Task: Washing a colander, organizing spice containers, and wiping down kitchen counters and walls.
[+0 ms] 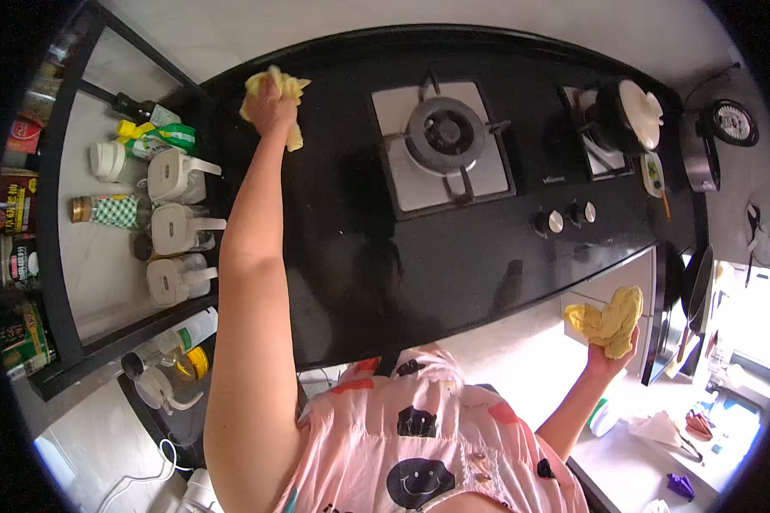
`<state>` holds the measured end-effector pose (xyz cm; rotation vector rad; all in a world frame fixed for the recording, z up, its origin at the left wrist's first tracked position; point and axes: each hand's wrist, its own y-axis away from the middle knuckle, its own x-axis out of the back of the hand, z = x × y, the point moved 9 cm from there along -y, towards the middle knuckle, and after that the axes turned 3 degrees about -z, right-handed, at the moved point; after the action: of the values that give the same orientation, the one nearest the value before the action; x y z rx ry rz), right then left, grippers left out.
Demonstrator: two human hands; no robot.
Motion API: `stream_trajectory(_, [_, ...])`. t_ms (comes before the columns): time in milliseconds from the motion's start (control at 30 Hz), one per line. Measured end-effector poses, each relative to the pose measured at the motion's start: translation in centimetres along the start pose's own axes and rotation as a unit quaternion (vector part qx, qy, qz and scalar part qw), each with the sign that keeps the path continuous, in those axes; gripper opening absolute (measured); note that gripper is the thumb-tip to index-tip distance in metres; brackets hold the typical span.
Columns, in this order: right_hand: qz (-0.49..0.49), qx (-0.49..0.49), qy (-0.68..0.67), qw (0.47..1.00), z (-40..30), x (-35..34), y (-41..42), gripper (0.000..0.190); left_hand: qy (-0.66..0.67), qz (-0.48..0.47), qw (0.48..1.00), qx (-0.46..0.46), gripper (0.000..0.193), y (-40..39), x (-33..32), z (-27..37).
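Observation:
My left hand [271, 106] presses a crumpled yellow cloth [256, 83] onto the black glossy countertop [333, 256], near its back left corner. Held up at the right, off the counter's front edge, my right hand [609, 359] grips another yellow cloth [616, 320]. Between the two lies a gas burner [449, 131] on a steel plate, with two control knobs [555, 222] to its right. A dark pot with a white lid [640, 115] stands on the second burner.
A black rack [70, 211] at the left holds lidded seasoning boxes [170, 231], jars and bottles. A small dish [652, 174] sits beside the pot. Farther right are a dark appliance [702, 154], a hanging pan [699, 282] and a light counter [622, 449] with various items.

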<state>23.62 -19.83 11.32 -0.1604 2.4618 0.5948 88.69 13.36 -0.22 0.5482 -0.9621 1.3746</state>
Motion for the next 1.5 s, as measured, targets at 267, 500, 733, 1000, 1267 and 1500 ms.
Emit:
stream_trajectory(267, [-0.052, -0.043, 0.023, 0.997, 1.4, -1.8, -2.6, 0.038, 0.042, 0.038, 0.980, -0.192, 0.033, 12.6, -0.4, 7.7])
stream_trajectory(500, [-0.144, -0.119, -0.004, 0.982, 1.1, -2.4, -4.7, 0.035, 0.065, -0.084, 0.975, -0.195, 0.039, 30.7, 4.4, 9.9])
stream_trajectory(733, [-0.177, -0.131, -0.023, 0.975, -4.8, 1.6, -7.2, 0.035, -0.084, -0.069, 0.980, -0.165, 0.046, 46.2, 7.6, 10.5])
stream_trajectory(1000, [-0.166, -0.100, -0.079, 0.978, -13.7, 11.5, -10.6, 0.035, -0.153, -0.063, 0.986, 0.034, 0.059, 48.2, -2.2, 22.7])
stream_trajectory(1267, [-0.108, -0.017, -0.121, 0.987, -19.9, 18.4, -11.1, 0.034, -0.147, -0.110, 0.982, -0.036, 0.071, 49.7, -12.4, 40.2])
stream_trajectory(1500, [-0.088, 0.030, -0.140, 0.986, -22.3, 20.7, -12.8, 0.033, -0.137, -0.201, 0.944, -0.223, 0.072, 51.6, -16.4, 50.2])
